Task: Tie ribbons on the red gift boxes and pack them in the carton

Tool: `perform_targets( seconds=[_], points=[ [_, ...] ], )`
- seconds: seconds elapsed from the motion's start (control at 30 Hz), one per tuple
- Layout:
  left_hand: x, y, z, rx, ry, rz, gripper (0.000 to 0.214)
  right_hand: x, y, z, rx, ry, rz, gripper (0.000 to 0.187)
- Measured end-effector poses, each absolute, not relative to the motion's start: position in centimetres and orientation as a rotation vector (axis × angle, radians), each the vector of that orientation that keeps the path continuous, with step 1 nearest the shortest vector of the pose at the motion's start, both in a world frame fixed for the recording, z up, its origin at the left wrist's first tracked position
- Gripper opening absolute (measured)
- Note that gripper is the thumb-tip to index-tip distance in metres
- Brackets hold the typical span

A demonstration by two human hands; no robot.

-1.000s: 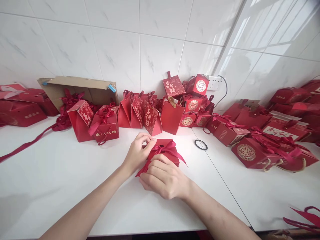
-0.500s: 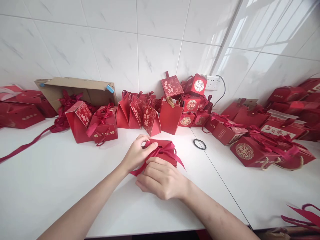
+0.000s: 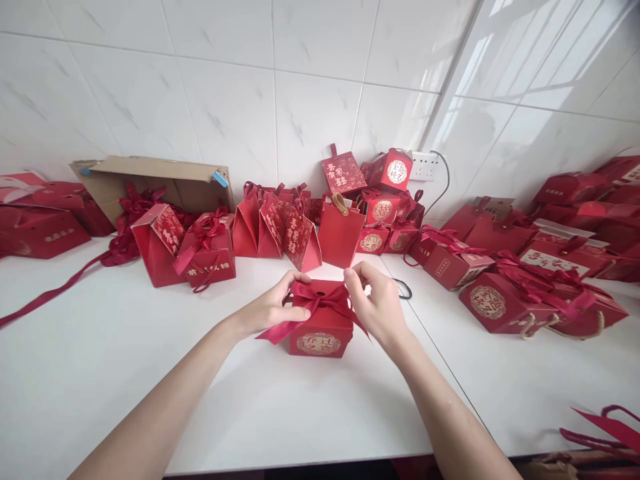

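A small red gift box (image 3: 323,343) with a round gold emblem on its front stands on the white table before me. A dark red ribbon bow (image 3: 327,299) lies across its top. At the box's left side, my left hand (image 3: 267,310) has its thumb and fingers closed around the bow's left loop. My right hand (image 3: 377,303) is at the right top edge, thumb and forefinger pinched together at the bow's right loop. The right fingertips partly hide that loop. One ribbon tail hangs out to the left and another shows beneath the right hand.
Behind stand several red gift boxes (image 3: 343,230) along the tiled wall. To the left is an open cardboard box (image 3: 165,168) with ribbons spilling out. More ribboned boxes (image 3: 507,303) sit at right. A black ring (image 3: 406,291) lies beyond my right hand, and a power strip (image 3: 425,165) is by the wall.
My right hand has moved from the front of the box up and right to the bow's right side, uncovering the gold emblem. My left hand has shifted slightly lower along the left side.
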State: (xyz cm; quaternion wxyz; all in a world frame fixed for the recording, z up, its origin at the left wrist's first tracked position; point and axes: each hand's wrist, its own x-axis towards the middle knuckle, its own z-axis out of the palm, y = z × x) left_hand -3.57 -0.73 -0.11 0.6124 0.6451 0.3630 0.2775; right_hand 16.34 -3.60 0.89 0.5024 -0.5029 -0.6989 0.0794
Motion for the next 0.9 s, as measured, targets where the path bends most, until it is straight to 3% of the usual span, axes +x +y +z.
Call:
perform_targets(
  seconds=[0.17,0.4,0.57,0.7,0.9],
  points=[
    [-4.7,-0.5,0.4,1.5,0.793,0.536,0.085,17.5,-2.3,1.0,-1.511,-1.754,0.558,0.047],
    [-5.4,0.4,0.0,1.587,0.674,0.433,0.109,17.6,-2.1,0.8,-1.46,-1.764,0.816,0.038],
    [-5.5,0.8,-0.7,1.623,0.628,0.41,0.115,17.9,-1.7,0.6,-1.456,-1.756,0.885,0.036],
    [-5.8,0.8,-0.5,1.678,0.598,0.402,0.108,18.1,-1.8,0.9,-1.496,-1.763,0.898,0.036],
    [-6.6,1.3,0.0,1.733,0.907,0.46,0.067,19.1,-1.4,1.0,-1.593,-1.738,0.784,0.04]
  ],
)
